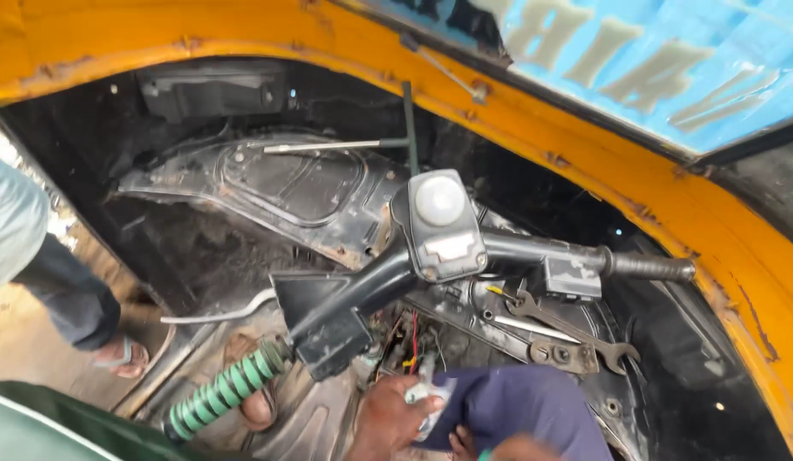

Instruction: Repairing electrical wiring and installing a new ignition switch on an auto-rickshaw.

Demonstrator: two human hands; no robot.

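Note:
My left hand [386,420] is low in the middle of the view, closed around a small white part [429,393]. It sits just under a bundle of red, yellow and black wires [411,341] below the black handlebar [431,256]. Only a sliver of my right hand [509,449] shows at the bottom edge, against a purple cloth [520,405]. Its fingers are hidden, so its grip is unclear. The handlebar carries a round white-faced gauge housing [440,205] and a grip [648,266] at the right end.
An open-ended spanner [584,331] and a thin metal rod [533,328] lie on the black floor panel at right. A green coil spring [226,388] lies lower left beside a sandalled foot [256,408]. Another person's leg and sandal [115,352] stand at left. The orange body frame [584,162] arches overhead.

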